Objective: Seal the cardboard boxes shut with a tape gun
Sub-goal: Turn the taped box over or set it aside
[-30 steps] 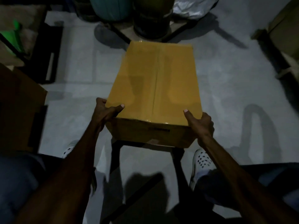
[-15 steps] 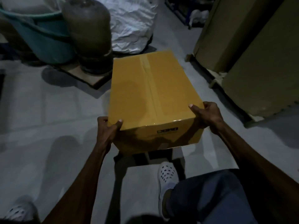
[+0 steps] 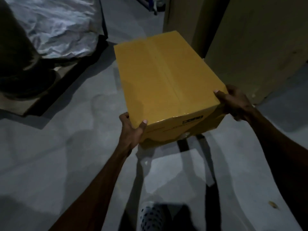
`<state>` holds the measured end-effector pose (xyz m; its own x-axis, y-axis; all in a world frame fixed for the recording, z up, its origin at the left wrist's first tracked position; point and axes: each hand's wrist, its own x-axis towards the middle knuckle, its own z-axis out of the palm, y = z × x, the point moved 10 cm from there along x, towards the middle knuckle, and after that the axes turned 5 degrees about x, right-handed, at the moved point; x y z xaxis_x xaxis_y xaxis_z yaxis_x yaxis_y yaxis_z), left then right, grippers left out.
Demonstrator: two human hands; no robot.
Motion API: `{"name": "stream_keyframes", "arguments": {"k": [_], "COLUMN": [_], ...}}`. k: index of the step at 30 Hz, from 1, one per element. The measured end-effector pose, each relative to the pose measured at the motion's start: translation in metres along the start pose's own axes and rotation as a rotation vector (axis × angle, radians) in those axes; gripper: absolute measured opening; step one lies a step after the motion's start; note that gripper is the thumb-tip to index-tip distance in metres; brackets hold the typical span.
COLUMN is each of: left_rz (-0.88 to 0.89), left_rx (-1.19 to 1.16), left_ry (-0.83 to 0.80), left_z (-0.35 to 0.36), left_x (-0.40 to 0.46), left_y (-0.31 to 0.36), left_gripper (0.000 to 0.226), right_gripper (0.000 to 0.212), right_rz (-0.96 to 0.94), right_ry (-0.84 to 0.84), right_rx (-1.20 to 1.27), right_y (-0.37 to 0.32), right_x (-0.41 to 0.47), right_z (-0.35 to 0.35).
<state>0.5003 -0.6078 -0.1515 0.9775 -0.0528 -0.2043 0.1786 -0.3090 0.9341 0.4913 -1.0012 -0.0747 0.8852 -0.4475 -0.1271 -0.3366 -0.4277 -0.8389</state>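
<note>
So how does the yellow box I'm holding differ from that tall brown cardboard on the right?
The yellow box is bright yellow-orange; the tall brown cardboard is dull brown. The box is held off the floor by the left hand and right hand; the brown cardboard stands on the floor. The box fits whole in view, closed, with a glossy strip along its top seam; the brown cardboard runs past the top of the frame. Both look like cardboard.

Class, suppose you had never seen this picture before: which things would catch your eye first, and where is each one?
First the yellow box, bright in the middle of a dim room, its top flaps closed. Then the left hand and right hand, gripping its two near corners, thumbs on top. After that, the crumpled white sheet on the floor at upper left.
</note>
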Motion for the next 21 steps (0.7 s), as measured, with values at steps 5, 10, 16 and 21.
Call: {"name": "stream_keyframes", "arguments": {"k": [5, 10, 16, 21], "left_rz": [0.044, 0.059, 0.069, 0.189], "left_rx": [0.035, 0.269, 0.249, 0.476], "left_ry": [-0.171, -0.414, -0.599, -0.774], "left_z": [0.103, 0.18, 0.197, 0.228], "left_x": [0.024, 0.022, 0.018, -0.026], "left_y": [-0.034, -0.072, -0.065, -0.042], "left_gripper": [0.076, 0.083, 0.084, 0.091], "right_gripper": [0.072, 0.099, 0.073, 0.074], "right_rz": [-0.01, 0.126, -0.1, 0.028], "right_ry": [-0.01, -0.116, 0.076, -0.033], "right_rx": [-0.134, -0.512, -0.325, -0.467], "right_y": [0.075, 0.169, 0.137, 0.129], "right_x": [0.063, 0.058, 0.023, -0.025], "right_z": [0.007, 0.066, 0.1, 0.133]}}
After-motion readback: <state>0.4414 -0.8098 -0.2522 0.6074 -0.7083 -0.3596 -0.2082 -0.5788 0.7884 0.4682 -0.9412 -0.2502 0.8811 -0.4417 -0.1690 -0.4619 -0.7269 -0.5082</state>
